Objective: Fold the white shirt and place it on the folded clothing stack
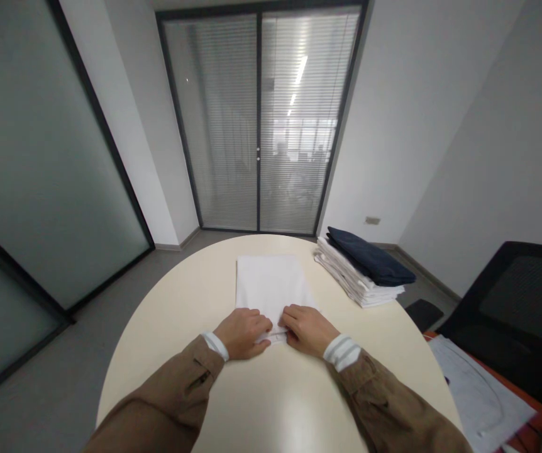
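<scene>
A white folded cloth [271, 280] lies flat on the round cream table [167, 314], straight in front of me. At its near edge, my left hand [245, 332] grips the left part, thumb below and curled fingers on top. My right hand [306, 330] pinches the same edge a little to the right, its fingers bent over the fabric. Between the hands, a narrow folded strip of the cloth shows. The fingers hide the near corners.
At the table's right back edge stands a stack of folded white cloths [353, 277] with a dark navy folded cloth [370, 255] on top. A black mesh chair [520, 314] is at the right, near a white sheet-like item [478, 390] on a red surface. Glass doors [259, 126] stand behind.
</scene>
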A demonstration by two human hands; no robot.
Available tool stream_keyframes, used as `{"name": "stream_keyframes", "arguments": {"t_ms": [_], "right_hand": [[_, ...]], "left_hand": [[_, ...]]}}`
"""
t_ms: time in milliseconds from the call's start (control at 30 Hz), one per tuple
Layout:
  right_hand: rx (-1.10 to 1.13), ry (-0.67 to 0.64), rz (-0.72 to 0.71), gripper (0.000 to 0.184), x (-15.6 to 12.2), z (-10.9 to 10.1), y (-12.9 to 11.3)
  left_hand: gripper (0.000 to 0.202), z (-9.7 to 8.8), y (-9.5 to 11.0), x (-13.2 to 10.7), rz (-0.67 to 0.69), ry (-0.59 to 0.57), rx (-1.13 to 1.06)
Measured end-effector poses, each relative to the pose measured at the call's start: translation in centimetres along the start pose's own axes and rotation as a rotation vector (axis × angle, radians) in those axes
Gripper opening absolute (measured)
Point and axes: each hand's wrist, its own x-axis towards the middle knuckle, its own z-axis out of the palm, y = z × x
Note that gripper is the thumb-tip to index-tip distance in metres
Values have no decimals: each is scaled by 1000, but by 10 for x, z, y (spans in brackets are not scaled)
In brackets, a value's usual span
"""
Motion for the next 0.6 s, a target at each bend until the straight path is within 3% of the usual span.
{"name": "stream_keyframes", "arguments": {"t_ms": [133, 267, 433, 533, 600], "right_hand": [[12, -27, 12, 22, 0, -6, -4], [137, -60, 24, 13, -4, -17, -5], [294, -40, 162, 30, -5, -16, -1], [252, -7, 116, 35, -4, -8, 0], [186, 21, 92, 47, -5, -1, 2]], "left_hand": [[34, -12, 2, -2, -46, -45, -79], [22, -12, -4, -5, -118, -46, -221], [23, -3, -11, -2, -188, -8, -289], [27, -1, -8, -1, -134, 7, -266], [41, 1, -7, -2, -106, 54, -230]]}}
